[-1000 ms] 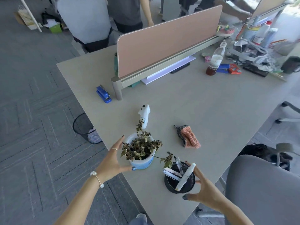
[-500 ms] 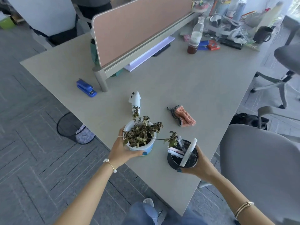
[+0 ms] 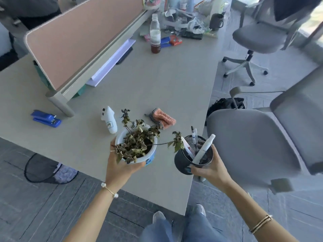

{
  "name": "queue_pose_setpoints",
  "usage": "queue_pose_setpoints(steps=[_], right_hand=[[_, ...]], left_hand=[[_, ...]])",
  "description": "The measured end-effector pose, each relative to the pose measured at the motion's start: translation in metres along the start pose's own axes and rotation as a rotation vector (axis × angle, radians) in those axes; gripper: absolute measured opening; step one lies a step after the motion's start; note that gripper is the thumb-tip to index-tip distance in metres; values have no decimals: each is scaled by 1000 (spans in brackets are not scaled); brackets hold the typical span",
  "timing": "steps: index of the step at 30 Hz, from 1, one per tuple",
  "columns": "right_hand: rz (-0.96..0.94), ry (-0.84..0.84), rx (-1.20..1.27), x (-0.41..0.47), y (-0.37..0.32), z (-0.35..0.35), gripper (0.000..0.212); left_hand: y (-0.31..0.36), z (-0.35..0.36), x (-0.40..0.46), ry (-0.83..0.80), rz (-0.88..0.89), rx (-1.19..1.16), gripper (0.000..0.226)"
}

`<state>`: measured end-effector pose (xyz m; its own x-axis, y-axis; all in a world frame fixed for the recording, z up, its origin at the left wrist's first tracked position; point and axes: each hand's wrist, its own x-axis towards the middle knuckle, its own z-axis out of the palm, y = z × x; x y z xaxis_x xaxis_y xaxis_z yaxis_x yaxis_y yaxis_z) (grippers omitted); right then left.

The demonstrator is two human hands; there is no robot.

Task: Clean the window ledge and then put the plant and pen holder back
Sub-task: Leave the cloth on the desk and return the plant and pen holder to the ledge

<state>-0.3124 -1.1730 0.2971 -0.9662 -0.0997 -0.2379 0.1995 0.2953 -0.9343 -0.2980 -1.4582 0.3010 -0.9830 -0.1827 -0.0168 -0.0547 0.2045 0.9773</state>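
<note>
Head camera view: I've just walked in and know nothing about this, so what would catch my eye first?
First, the two hands low in the middle: the left hand holds a white pot of wilted plant, and the right hand holds a black mesh pen holder by the desk's near edge. Behind them on the desk lie a white spray bottle and an orange cloth, with a blue stapler at left.

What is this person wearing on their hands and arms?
Both forearms are bare, no sleeves. The left hand has a thin gold ring on one finger, and a fine gold bracelet with pearl beads at the wrist. The right hand has dark teal nail polish, and a double gold bangle sits further up that forearm.
</note>
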Motion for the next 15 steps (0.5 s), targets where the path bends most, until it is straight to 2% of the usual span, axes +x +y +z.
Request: queue_pose_setpoints(steps=[5,8,12,15], right_hand=[[-14,236,106,-31,-5,-60,66],[-7,389,131,-57,0,-111,62],[15,583,160,-107,21,-192,68],[38,739,161,-155,42,-257,66]], left_hand=[[48,68,12,-155,109,-2,89],[78,129,10,-243,205,68,65],[108,226,-2,-409,278,139,80],[129,311,-22,-561,310,155,83]])
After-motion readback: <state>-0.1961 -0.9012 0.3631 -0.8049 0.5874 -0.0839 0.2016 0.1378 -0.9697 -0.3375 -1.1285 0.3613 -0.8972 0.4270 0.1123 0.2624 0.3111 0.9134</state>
